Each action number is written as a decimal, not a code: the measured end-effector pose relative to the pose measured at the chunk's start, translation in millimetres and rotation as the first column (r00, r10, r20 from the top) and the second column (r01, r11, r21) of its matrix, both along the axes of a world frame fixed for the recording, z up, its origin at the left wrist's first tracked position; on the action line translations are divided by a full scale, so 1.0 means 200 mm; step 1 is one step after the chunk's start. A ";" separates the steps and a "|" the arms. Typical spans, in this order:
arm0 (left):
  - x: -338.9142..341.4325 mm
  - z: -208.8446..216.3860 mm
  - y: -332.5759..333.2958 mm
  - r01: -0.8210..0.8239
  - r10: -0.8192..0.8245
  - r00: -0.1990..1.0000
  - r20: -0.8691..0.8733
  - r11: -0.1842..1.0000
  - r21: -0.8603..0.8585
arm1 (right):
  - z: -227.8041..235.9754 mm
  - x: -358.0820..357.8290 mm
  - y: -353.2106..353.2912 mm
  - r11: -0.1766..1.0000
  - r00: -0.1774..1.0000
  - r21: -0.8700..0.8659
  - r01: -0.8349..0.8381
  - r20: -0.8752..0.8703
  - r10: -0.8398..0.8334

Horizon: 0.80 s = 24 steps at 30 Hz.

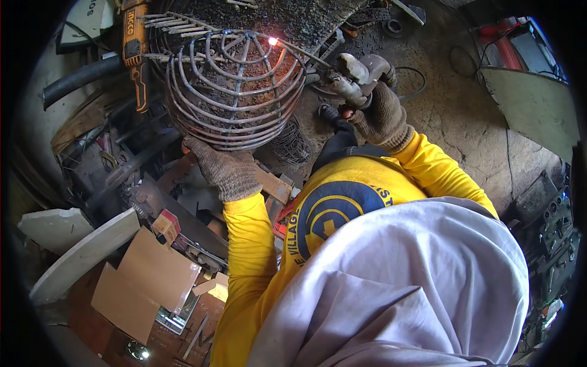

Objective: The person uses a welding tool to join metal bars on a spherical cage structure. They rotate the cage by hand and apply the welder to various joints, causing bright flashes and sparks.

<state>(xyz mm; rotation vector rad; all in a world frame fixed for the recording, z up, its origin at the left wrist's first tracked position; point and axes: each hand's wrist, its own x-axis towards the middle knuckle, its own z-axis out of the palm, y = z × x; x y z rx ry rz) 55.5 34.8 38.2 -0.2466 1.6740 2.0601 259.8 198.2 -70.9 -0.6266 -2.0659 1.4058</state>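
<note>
A domed basket of bent steel bars (235,92), with ribs crossing curved rings, sits at the upper middle. My left hand (223,168), in a knitted glove, is closed at the basket's near lower edge; some of its fingers are hidden behind the bars. In my right hand (382,119), also gloved, is a welding electrode holder (350,88). From its jaws a thin welding rod (306,54) reaches left to the basket's upper right. The rod's tip glows white and pink against a bar, and orange light falls on the ribs nearby.
An orange angle grinder (134,52) is left of the basket, near several loose metal rods (177,24). Coiled wire (290,144) lies below the basket. Flattened cardboard (150,272) and a curved panel (85,257) are at lower left. A board (532,101) stands at right.
</note>
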 end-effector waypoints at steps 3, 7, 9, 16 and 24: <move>0.00 0.00 0.00 -0.004 0.004 1.000 -0.014 1.000 -0.016 | 0.00 0.01 0.00 0.998 1.000 0.062 0.021 0.001 -0.022; 0.01 0.02 0.02 -0.008 0.008 1.000 0.008 1.000 -0.023 | -0.02 0.05 -0.02 0.998 0.999 0.061 -0.003 0.032 0.001; 0.01 0.01 0.01 0.004 -0.004 1.000 0.002 1.000 -0.015 | -0.01 0.07 -0.02 0.998 0.999 0.059 0.000 0.037 -0.003; 0.00 0.00 0.00 -0.019 0.020 1.000 0.015 0.999 -0.050 | 0.01 0.08 -0.03 1.000 0.998 -0.003 -0.002 0.068 0.002; -0.02 -0.01 -0.03 0.006 -0.006 1.000 0.011 1.000 0.015 | 0.03 0.06 -0.02 0.989 0.998 0.143 -0.030 0.052 0.023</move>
